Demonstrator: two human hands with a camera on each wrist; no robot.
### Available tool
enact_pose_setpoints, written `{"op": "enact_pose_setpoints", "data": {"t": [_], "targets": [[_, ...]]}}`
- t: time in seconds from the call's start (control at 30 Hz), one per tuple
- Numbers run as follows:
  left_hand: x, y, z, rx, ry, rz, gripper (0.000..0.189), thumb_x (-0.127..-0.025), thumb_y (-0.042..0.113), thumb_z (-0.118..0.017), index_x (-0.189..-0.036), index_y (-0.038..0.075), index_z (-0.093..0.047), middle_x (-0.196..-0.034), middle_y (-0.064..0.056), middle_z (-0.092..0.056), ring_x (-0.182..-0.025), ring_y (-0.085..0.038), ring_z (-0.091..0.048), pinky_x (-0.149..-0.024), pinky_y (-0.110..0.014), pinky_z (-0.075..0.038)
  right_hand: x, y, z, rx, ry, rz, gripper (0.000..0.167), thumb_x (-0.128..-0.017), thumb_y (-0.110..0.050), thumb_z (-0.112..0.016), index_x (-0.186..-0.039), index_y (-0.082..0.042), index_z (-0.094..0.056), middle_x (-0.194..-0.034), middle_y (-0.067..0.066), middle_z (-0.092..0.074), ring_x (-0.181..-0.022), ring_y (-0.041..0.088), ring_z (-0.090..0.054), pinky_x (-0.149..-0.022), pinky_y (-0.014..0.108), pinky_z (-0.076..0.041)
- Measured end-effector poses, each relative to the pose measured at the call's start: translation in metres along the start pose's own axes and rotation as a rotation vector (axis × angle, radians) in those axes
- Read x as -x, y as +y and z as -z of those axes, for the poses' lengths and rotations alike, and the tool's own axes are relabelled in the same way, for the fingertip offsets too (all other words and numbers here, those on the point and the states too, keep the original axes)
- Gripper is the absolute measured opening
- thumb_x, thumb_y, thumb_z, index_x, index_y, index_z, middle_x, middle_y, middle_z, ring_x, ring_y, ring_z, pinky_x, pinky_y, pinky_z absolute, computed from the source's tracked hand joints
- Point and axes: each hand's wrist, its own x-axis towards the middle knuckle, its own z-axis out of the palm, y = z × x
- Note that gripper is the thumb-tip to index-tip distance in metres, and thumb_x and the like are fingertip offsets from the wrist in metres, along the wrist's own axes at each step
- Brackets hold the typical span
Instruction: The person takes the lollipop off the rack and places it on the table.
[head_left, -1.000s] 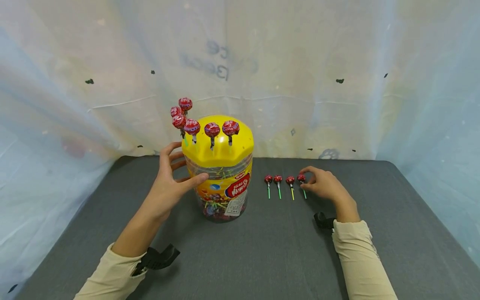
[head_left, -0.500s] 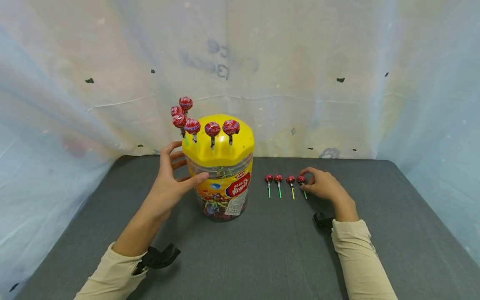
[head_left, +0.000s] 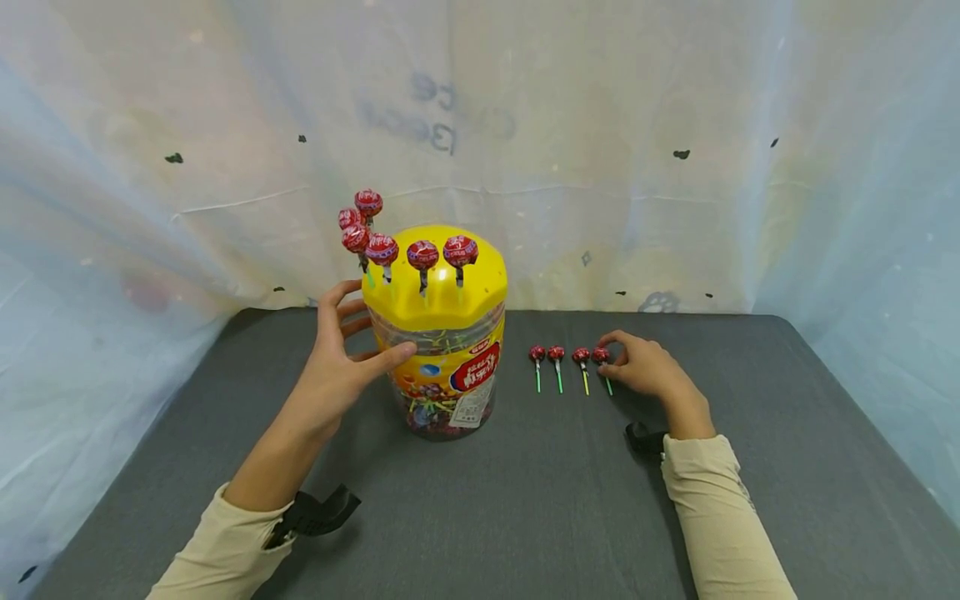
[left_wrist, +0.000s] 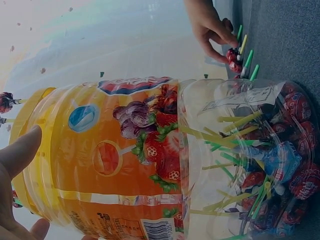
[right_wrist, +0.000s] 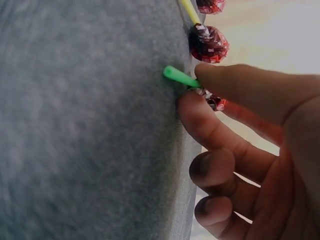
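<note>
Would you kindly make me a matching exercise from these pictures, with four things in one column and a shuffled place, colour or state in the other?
Column one
1. Left hand
2. Right hand
3. Lid
4. Table

Column two
A. Dark grey
B. Pinches the rightmost lollipop of the row
C. Holds the side of the jar
D. Yellow, with upper lollipops standing along its edge

Right pairs: 1-C, 2-B, 3-D, 4-A

The lid (head_left: 480, 292) is yellow, the fruit-printed label (left_wrist: 82, 155) yellow-orange, the lollipops (head_left: 422, 255) red, the tabletop (head_left: 525, 508) grey.
</note>
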Motion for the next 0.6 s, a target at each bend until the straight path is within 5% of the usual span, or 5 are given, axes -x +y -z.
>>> {"op": "enact_pose_setpoints", "data": {"t": [0.6], "targets": [[0.0005,0.0006,-0.0002,0.009,-0.002,0.015,0.093,-0.091,0.024,-0.074,-0.153,0.031,-0.004,-0.155,-0.010,-0.015,-0.141,-0.033,-0.026,-0.110,-0.060,-0.038,0.0014,0.0030,0.0023,-0.028,-0.001,0.026,0.050,-0.095,-0.024,-0.068,-0.138,-0.005,-0.051,-0.099,0.016,-0.073,-0.075,0.019,-0.065,-0.065,0.036,-0.051]]}}
